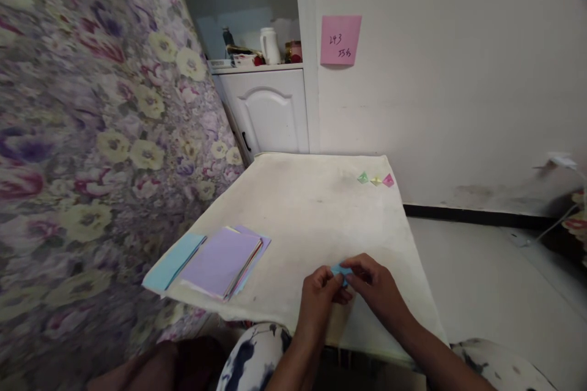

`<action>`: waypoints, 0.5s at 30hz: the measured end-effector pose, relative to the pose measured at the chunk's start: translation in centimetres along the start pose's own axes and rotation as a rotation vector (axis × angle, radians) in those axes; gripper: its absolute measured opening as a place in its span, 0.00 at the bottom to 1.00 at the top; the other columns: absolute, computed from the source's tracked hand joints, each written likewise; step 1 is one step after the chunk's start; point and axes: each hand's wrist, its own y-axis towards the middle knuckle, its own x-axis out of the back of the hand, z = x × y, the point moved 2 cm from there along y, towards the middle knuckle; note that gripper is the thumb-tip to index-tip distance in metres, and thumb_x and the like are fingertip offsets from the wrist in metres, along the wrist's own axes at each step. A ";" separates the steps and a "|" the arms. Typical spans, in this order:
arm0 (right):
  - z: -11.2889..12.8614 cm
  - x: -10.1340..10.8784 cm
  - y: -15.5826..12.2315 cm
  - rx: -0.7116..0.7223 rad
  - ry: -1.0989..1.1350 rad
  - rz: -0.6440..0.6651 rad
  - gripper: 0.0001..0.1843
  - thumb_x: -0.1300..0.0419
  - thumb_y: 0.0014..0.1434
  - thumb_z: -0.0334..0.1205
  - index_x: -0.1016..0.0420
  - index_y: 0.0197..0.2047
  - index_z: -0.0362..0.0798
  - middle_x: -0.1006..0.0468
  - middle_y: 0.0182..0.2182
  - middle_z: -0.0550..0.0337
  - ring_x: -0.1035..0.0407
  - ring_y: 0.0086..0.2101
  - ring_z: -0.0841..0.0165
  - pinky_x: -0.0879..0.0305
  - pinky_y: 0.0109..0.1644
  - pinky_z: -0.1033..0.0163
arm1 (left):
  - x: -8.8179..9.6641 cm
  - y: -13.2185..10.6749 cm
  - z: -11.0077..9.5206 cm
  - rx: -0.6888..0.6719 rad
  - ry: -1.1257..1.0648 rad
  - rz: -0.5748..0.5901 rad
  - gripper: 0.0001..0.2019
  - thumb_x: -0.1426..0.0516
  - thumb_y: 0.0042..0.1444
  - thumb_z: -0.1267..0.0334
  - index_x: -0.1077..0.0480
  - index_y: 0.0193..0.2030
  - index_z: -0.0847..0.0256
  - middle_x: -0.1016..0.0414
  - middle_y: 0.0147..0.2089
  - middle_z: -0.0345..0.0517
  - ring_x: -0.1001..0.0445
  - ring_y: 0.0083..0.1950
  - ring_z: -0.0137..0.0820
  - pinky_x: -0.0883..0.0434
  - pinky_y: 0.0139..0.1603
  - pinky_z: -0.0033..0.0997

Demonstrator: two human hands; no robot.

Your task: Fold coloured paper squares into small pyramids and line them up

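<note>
- Presently pinching small blue paper [340, 269] with left hand [321, 294] and right hand [375, 286], mid-fold.
- Paper stack [220, 261] at 9 o'clock.
- Probably calls for aligned edges before next crease.

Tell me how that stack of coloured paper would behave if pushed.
The paper stack looks thin and fanned, so sheets may slide apart and flop if lifted. It lies at the table edge, so a push might drop it.
</note>
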 end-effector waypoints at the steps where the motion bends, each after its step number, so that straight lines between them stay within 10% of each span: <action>1: -0.2 0.0 0.1 -0.027 0.025 0.008 0.08 0.43 0.50 0.34 0.26 0.36 0.49 0.25 0.32 0.59 0.30 0.34 0.67 0.34 0.37 0.63 | 0.0 0.0 -0.1 -0.005 0.008 0.006 0.10 0.42 0.49 0.60 0.33 0.25 0.65 0.28 0.18 0.43 0.31 0.20 0.26 0.35 0.25 0.24; 15: -0.8 0.1 0.5 -0.084 0.137 0.050 0.11 0.39 0.49 0.39 0.23 0.38 0.48 0.22 0.35 0.56 0.29 0.36 0.63 0.34 0.41 0.59 | 0.0 0.0 -0.4 -0.058 0.022 0.016 0.08 0.43 0.50 0.62 0.33 0.27 0.65 0.30 0.18 0.39 0.31 0.22 0.26 0.35 0.25 0.23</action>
